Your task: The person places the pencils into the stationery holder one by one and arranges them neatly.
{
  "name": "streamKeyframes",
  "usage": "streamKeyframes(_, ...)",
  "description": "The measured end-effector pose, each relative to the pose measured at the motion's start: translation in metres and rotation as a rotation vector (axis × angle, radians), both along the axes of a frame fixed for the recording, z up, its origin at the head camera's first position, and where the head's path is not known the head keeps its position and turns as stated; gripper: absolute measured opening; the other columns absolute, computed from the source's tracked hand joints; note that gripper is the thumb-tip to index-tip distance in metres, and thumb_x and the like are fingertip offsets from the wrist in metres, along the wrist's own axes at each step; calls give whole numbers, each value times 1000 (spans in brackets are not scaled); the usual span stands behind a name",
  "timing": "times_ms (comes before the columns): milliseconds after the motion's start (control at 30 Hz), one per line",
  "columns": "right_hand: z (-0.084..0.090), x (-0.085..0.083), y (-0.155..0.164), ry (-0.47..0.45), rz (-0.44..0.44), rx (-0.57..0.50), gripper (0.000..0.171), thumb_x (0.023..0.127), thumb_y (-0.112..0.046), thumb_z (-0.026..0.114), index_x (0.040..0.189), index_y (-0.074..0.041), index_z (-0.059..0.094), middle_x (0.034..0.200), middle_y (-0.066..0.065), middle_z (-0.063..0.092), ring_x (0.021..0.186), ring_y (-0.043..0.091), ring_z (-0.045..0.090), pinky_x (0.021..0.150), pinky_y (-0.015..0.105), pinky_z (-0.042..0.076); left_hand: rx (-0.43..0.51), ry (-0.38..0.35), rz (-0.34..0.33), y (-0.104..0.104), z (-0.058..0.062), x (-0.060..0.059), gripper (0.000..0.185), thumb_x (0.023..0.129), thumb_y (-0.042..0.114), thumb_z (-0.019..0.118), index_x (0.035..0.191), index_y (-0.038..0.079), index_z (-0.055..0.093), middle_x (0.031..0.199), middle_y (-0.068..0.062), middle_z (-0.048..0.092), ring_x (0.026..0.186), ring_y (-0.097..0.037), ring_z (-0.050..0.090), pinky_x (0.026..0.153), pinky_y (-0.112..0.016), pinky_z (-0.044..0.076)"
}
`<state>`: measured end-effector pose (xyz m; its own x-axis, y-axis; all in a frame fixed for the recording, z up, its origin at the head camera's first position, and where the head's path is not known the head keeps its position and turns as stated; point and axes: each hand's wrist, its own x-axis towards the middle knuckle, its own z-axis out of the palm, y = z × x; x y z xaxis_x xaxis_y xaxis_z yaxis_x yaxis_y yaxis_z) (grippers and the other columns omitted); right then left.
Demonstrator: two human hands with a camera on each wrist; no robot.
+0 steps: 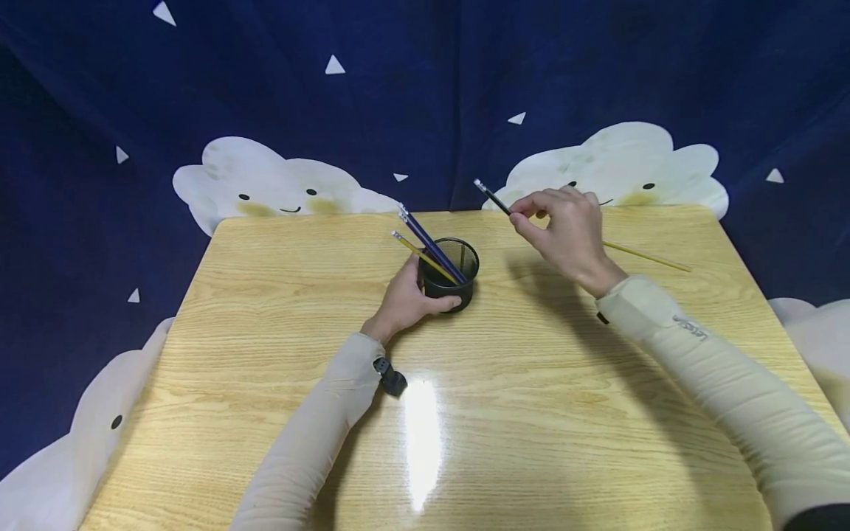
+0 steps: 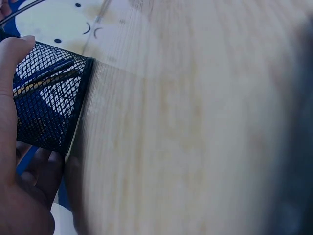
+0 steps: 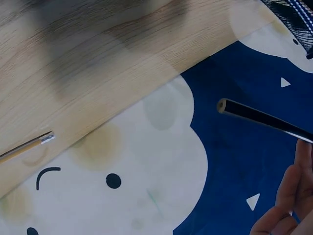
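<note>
Pencil insertion: your left hand (image 1: 406,299) grips the mesh cup (image 1: 448,274) steady while your right hand (image 1: 566,230), right of the cup, pinches the black pencil (image 1: 492,195); tilt it tip-down above the rim.

The surface (image 1: 531,413) is pale wood with a plain running grain, smooth and glossy enough to throw back a bright white glare near its front edge. The pen cup (image 1: 449,274) is black metal mesh, matt and open-weave, so the pencils inside show through its wall in the left wrist view. The black pencil (image 1: 493,197) has a smooth, lacquered coat with a silvery metal ferrule at its end. The yellow pencil (image 1: 647,257) looks painted and slightly shiny. The backdrop (image 1: 412,103) is dark blue cloth, matt and soft, printed with off-white clouds. Both sleeves (image 1: 730,383) are beige knit fabric, matt.
</note>
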<state>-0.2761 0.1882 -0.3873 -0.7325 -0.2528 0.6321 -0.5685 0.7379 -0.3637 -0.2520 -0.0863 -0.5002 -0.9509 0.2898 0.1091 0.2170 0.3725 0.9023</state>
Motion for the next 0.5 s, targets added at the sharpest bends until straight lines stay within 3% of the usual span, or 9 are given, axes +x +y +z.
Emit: streamKeyframes(500,2,7,-22,-3,77,-153,8,88,-20,78,91,-13,79,82,0,74,74,17,57,78,41,33,12,-2,-3,-1,0,0,86,70,36,94,140,22,47,125,9,60,118,-6,55,103,-32,42)
